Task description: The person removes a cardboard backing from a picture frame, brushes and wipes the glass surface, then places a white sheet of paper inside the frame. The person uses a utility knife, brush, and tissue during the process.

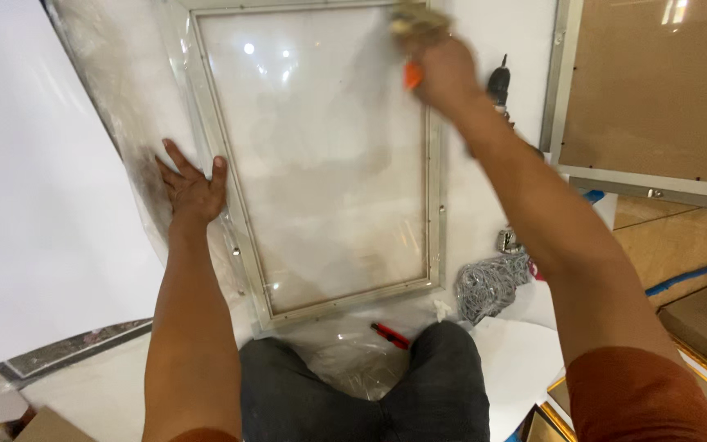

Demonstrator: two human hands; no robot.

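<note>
The silver-framed glass panel lies flat on clear plastic sheeting spread over a white surface. The left hand is spread wide, palm down, pressing on the sheeting just beside the frame's left rail. The right hand is closed around a crumpled yellowish cloth at the frame's upper right corner, with something orange showing under the palm. A red utility knife rests near the person's knee, a bundle of grey cord just right of the frame, a black power tool beyond the wrist
</note>
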